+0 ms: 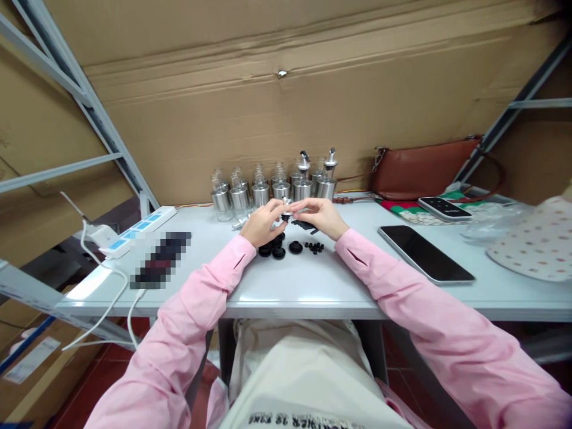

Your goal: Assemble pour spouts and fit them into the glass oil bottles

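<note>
The left fingers (277, 210) and right fingers (305, 204) pinch a small pourer (286, 216), shiny silver on top, black beneath.

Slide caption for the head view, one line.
Left hand and right hand meet at a small silver-and-black pourer spout, before silver-sleeved clear glass bottles on a white table.

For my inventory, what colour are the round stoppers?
The round stoppers are black, clearest in the head view.

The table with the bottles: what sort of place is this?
Likely a workshop or storeroom corner: the metal shelf frame, large cardboard sheet and rows of matching bottles suggest so.
</note>
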A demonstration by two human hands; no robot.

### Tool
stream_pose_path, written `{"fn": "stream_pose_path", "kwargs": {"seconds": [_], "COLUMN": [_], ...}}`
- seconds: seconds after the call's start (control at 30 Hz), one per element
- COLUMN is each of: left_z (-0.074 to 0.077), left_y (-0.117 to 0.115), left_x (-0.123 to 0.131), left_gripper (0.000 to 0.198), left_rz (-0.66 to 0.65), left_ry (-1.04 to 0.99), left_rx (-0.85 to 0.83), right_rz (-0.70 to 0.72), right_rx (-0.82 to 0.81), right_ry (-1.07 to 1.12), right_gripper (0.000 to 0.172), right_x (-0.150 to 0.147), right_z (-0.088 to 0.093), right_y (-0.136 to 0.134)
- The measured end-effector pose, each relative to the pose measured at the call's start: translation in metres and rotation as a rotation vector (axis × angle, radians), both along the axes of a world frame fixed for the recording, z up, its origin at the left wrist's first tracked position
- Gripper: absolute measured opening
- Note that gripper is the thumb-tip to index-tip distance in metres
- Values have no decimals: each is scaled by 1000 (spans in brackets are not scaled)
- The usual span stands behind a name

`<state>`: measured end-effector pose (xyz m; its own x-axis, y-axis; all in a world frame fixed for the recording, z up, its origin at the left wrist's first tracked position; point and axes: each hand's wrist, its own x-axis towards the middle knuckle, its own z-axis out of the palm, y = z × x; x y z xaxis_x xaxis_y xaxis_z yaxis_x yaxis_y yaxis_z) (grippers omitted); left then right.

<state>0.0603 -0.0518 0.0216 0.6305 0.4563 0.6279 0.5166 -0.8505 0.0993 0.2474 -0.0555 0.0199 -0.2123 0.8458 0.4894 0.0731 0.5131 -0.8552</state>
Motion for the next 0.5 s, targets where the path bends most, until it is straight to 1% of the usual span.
{"fn": "stream_pose_path", "kwargs": {"seconds": [0.1,0.17,0.23,0.27,0.33,0.4,0.5], "left_z": [2,4,8,9,10,10,7], "left_y": [1,-1,-3,-4,-5,-5,-3], "left_x": [-1,0,0,0,1,1,1], "left_gripper": [25,25,27,29,31,32,31], "left_rz": [-1,16,43,57,81,93,97], "left_ry": [32,60,88,99,112,117,125], "left_rx": [14,10,3,-1,-8,-10,-4], "right_rz": [-7,-45,-130,-186,-282,-327,-365], "right_rx": [40,67,110,141,208,216,213], "right_ry": [-69,-168,-325,-430,-653,-810,-940], "right_gripper": [20,23,28,27,19,15,15], "right_x": [3,8,17,23,34,43,48], "right_z": [2,2,0,-2,-6,-11,-16], "right_y": [1,5,13,18,28,36,40]}}
